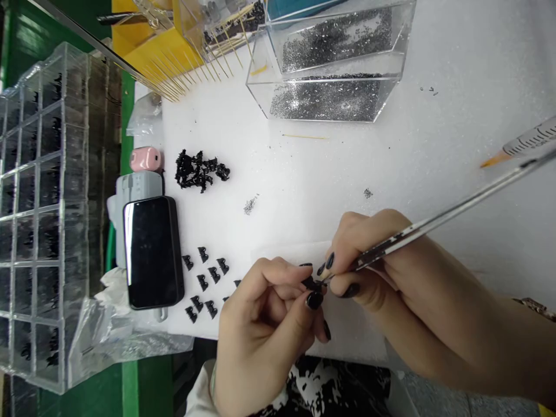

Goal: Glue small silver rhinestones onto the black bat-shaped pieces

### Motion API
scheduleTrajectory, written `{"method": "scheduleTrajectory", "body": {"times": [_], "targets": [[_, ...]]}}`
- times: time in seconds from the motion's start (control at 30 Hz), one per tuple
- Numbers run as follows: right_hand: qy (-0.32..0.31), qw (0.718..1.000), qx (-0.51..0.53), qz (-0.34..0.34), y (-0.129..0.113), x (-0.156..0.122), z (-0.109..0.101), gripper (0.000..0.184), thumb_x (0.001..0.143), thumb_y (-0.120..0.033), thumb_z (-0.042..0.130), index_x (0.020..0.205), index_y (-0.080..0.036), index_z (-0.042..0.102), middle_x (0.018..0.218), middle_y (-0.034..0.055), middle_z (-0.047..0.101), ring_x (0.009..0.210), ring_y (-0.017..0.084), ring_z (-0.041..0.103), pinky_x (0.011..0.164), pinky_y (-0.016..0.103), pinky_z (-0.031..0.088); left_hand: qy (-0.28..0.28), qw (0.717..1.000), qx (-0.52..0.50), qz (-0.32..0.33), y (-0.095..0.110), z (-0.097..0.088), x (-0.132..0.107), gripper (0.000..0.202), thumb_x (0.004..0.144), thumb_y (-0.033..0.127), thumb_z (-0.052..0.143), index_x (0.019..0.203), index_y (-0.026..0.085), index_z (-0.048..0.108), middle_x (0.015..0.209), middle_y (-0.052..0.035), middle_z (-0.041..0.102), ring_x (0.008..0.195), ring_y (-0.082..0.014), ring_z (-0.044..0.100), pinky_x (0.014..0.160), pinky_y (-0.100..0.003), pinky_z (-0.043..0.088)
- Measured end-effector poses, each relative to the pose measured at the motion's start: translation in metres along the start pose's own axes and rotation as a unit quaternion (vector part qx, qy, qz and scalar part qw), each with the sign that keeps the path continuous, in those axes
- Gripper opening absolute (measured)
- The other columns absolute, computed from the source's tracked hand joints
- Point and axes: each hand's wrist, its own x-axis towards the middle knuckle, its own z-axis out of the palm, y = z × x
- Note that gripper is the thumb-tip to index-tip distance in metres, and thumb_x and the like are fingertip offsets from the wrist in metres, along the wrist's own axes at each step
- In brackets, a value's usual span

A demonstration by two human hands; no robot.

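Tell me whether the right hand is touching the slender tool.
Touching: the head view shows the right hand gripping the slender tool between thumb and fingers.

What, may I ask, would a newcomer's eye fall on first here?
Probably the left hand, low in the middle, pinching a small black piece, with the right hand holding a slim tool to it. Next, perhaps the black phone-like device at left, beside small dark pieces.

Black piece (310,284), apparently silver brush (428,225) flecked with black, white tabletop (304,179), pink case (145,158), black-and-white patterned clothing (319,387)
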Motion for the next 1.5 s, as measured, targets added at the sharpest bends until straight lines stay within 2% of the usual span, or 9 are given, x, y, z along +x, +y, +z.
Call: {"method": "scheduleTrajectory", "body": {"times": [0.23, 0.43, 0.6, 0.7, 1.2, 1.33, 1.5], "targets": [[-0.003, 1.0, 0.009, -0.014, 0.0021, 0.004, -0.0005, 0.024, 0.099, -0.001, 0.045, 0.107, -0.024, 0.046, 0.088, -0.0029, 0.051, 0.066, 0.01, 0.057, 0.059, 0.028, 0.051, 0.005, 1.0, 0.005, 0.015, -0.0001, 0.0014, 0.0017, 0.008, 0.1, 0.018, 0.071, 0.104, 0.025, 0.073, 0.061, 0.0036, 0.068, 0.044, -0.0076, 0.065, 0.043, -0.009, 0.048], [-0.015, 1.0, 0.002, -0.004, 0.0032, 0.0017, -0.0004, 0.02, 0.102, -0.005, 0.046, 0.105, -0.025, 0.045, 0.09, -0.002, 0.053, 0.067, 0.012, 0.059, 0.058, 0.03, 0.052, 0.004, 1.0, -0.013, 0.014, 0.0002, 0.0029, 0.0026, 0.012, 0.1, 0.016, 0.071, 0.104, 0.026, 0.074, 0.06, 0.0049, 0.066, 0.045, -0.0064, 0.066, 0.044, -0.007, 0.048], [-0.016, 1.0, -0.02, -0.006, 0.0016, -0.0012, -0.0003, 0.022, 0.103, -0.003, 0.043, 0.106, -0.025, 0.044, 0.09, -0.0023, 0.053, 0.068, 0.012, 0.06, 0.06, 0.029, 0.055, 0.005, 1.0, -0.003, 0.015, 0.0006, 0.0022, 0.001, 0.009, 0.1, 0.015, 0.071, 0.102, 0.024, 0.073, 0.06, 0.0041, 0.066, 0.045, -0.0073, 0.065, 0.043, -0.008, 0.049], [-0.016, 1.0, -0.003, -0.008, 0.0004, -0.0002, -0.0011, 0.024, 0.099, -0.001, 0.045, 0.105, -0.024, 0.045, 0.089, -0.0021, 0.053, 0.067, 0.013, 0.061, 0.06, 0.03, 0.056, 0.008, 1.0, 0.005, 0.006, 0.0005, 0.0017, 0.0004, 0.006, 0.1, 0.017, 0.071, 0.102, 0.023, 0.072, 0.063, 0.0027, 0.068, 0.045, -0.0086, 0.066, 0.043, -0.01, 0.049], [-0.008, 1.0, 0.006, -0.015, 0.0027, 0.0023, 0.0006, 0.024, 0.1, -0.002, 0.047, 0.106, -0.025, 0.047, 0.086, -0.0028, 0.053, 0.067, 0.013, 0.063, 0.06, 0.028, 0.057, 0.001, 1.0, -0.014, 0.017, -0.0017, 0.0017, 0.0009, 0.015, 0.1, 0.011, 0.069, 0.103, 0.025, 0.071, 0.062, 0.0049, 0.065, 0.047, -0.0065, 0.066, 0.046, -0.007, 0.049], [0.005, 1.0, 0.019, 0.002, 0.0022, -0.0006, 0.0018, 0.021, 0.107, -0.005, 0.047, 0.107, -0.026, 0.046, 0.089, -0.0048, 0.055, 0.07, 0.009, 0.065, 0.063, 0.023, 0.057, -0.001, 1.0, -0.029, 0.01, -0.0024, 0.0024, 0.0013, 0.016, 0.101, 0.011, 0.068, 0.103, 0.026, 0.072, 0.068, 0.0044, 0.066, 0.05, -0.0052, 0.066, 0.046, -0.005, 0.048], [0.002, 0.998, 0.064, 0.027, 0.0004, -0.002, 0.0014, 0.021, 0.108, -0.004, 0.049, 0.107, -0.026, 0.047, 0.089, -0.0054, 0.061, 0.072, 0.007, 0.067, 0.064, 0.018, 0.058, -0.002, 0.998, -0.056, 0.004, -0.0045, 0.0028, 0.0013, 0.017, 0.1, 0.009, 0.068, 0.101, 0.025, 0.071, 0.088, 0.003, 0.068, 0.056, -0.004, 0.071, 0.046, -0.004, 0.049]]}}
